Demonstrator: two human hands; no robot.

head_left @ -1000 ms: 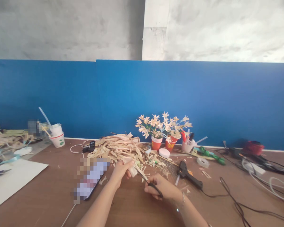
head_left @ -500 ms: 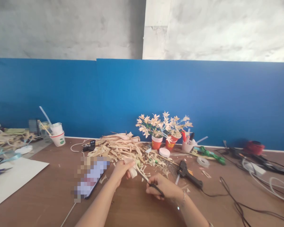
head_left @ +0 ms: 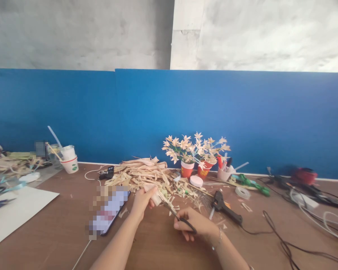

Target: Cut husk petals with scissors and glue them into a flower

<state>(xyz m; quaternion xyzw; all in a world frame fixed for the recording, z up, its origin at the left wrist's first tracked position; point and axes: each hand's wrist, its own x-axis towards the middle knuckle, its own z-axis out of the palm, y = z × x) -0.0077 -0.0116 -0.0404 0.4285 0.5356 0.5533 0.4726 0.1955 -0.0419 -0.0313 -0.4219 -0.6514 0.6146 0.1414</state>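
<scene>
My left hand (head_left: 142, 202) is closed on a pale folded husk piece (head_left: 156, 198) near the middle of the table. My right hand (head_left: 190, 223) grips dark-handled scissors (head_left: 187, 225), whose blades point up and left toward the husk piece. Whether the blades touch it I cannot tell. Behind both hands lies a heap of dried husk strips (head_left: 141, 170), with small cut scraps (head_left: 186, 189) at its right side.
A phone (head_left: 111, 212) lies left of my left hand. A black glue gun (head_left: 227, 210) with its cable rests to the right. Behind stand two cups of husk flowers (head_left: 187, 169). A white sheet (head_left: 22, 210) lies far left.
My left hand has shifted slightly left with the husk piece, away from the scissors. My right hand stays nearly in place, with its lower fingers a little looser.
</scene>
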